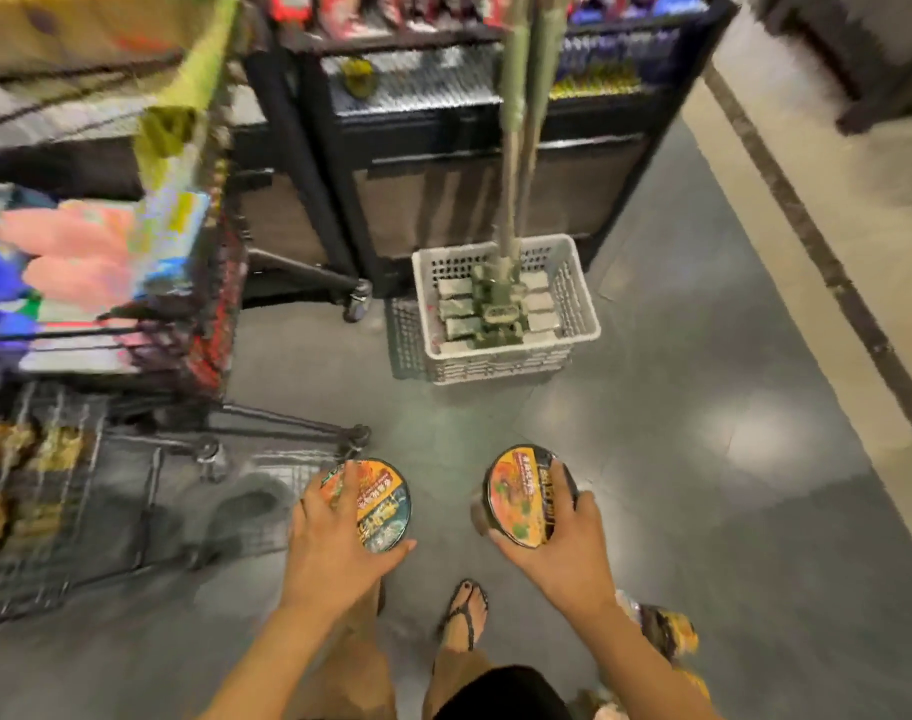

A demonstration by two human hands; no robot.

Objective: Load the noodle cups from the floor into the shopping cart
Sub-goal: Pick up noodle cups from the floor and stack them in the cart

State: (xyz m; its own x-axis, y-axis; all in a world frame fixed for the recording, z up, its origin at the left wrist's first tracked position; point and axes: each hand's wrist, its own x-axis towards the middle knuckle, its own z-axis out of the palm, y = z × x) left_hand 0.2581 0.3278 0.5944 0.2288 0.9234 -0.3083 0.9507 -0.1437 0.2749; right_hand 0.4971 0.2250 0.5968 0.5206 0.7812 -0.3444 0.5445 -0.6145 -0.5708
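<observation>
While each hand carries one cup, both cups are held to the right of the shopping cart [147, 491], clear of its wire frame. Fingers of the left hand [339, 537] are spread and curled over the lid of the left noodle cup [386, 511], nearest the cart. Fingers of the right hand [568, 543] wrap the rim of the right noodle cup [516, 506], which is tilted and farther from the cart. Gripping from above likely permits straight lowering into the cart. Both cups are round with orange printed lids; the right one shows a dark wall.

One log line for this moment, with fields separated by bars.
left hand: grips left cup | right hand: grips right cup | cart: on left
</observation>
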